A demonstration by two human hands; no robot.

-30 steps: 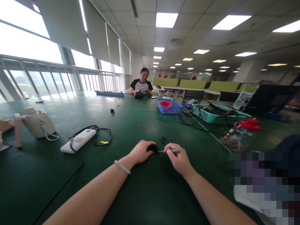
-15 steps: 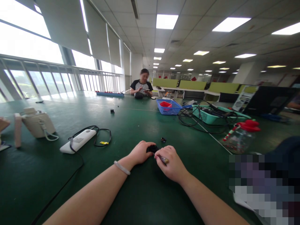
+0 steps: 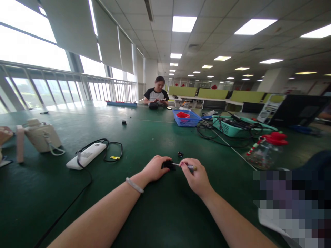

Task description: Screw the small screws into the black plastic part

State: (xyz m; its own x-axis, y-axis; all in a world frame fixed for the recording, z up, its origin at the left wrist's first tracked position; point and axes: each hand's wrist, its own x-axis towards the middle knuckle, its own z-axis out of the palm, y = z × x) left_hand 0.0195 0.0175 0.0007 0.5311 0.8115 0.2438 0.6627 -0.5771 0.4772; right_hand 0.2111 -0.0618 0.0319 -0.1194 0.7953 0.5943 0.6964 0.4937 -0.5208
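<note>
My left hand (image 3: 156, 167), with a pale bangle at its wrist, is closed on a small black part (image 3: 168, 164) resting on the green table. Its fingers partly cover the part, so its exact kind does not show. My right hand (image 3: 198, 175) grips a screwdriver (image 3: 191, 167) by its yellowish handle. The thin metal shaft points left, and its tip is at or very near the black part's right side. Just beyond the hands lies a small dark piece (image 3: 180, 154) with a shiny spot.
A white power strip (image 3: 86, 156) with a black cord lies to the left, near a beige bottle (image 3: 42, 136). Beyond stand a blue basket (image 3: 187, 120) and a green basket (image 3: 227, 129) with tangled cables. A red-lidded jar (image 3: 266, 155) is right. A person (image 3: 156, 94) sits across.
My right hand has shifted right with the screwdriver, which now lies more level and shows its shaft. My left hand and the black part have stayed put.
</note>
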